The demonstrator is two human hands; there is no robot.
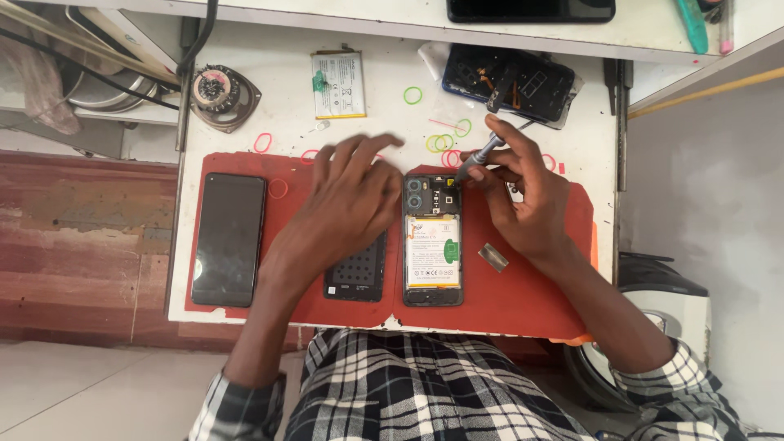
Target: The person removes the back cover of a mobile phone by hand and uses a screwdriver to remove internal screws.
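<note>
Opened phone (pixel 432 245), back cover off, lies at centre frame on the red mat (pixel 523 302). Right hand (pixel 523 200), just right of it, grips a screwdriver (pixel 478 158) with fingers curled; tip meets the phone's upper right corner. Left hand (pixel 347 200), fingers spread and holding nothing, rests just left, partly over a black back cover (pixel 357 273).
</note>
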